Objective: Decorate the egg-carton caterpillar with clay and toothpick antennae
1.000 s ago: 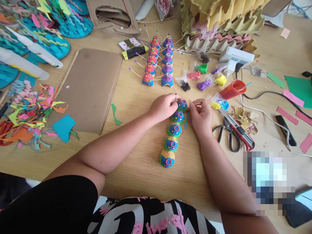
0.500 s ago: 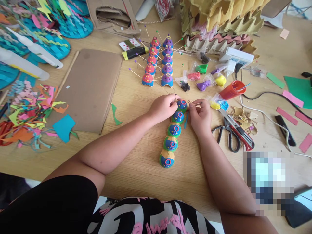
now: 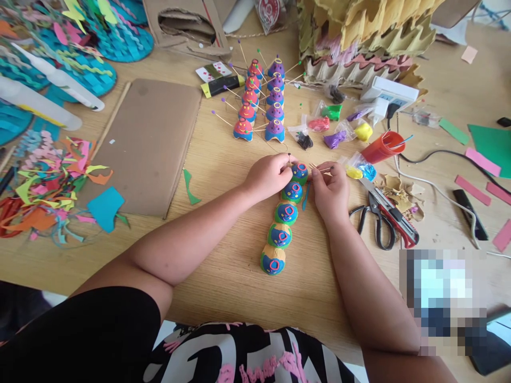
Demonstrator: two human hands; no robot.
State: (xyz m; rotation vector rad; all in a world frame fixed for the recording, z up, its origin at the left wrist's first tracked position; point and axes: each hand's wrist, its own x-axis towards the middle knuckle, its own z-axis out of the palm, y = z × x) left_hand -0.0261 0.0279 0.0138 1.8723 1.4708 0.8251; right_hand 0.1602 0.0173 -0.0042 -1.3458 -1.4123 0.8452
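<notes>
A row of blue and green egg-carton caterpillar bumps (image 3: 286,213), each with a red ring and small face details, runs down the tabletop before me. My left hand (image 3: 271,174) is at the far end, fingers pinched at the left side of the top bump (image 3: 299,171). A thin stick with a black tip (image 3: 289,156) stands up from those fingers. On the other side, my right hand (image 3: 332,192) pinches several toothpicks (image 3: 313,166), their pale points aimed at the same bump. Beneath this hand's fingers lies a blue strip-like tool (image 3: 306,197).
Red figures (image 3: 243,129) and purple figures (image 3: 274,130) with sticks stand behind. Right are clay bags (image 3: 335,139), an orange cup (image 3: 381,147), scissors (image 3: 385,230) and a box cutter (image 3: 393,215). Left lie cardboard (image 3: 149,143) and paper scraps (image 3: 59,186). Egg trays (image 3: 359,37) are stacked behind.
The view has shifted very slightly. Both hands keep nearly the same place and grip around the far bump.
</notes>
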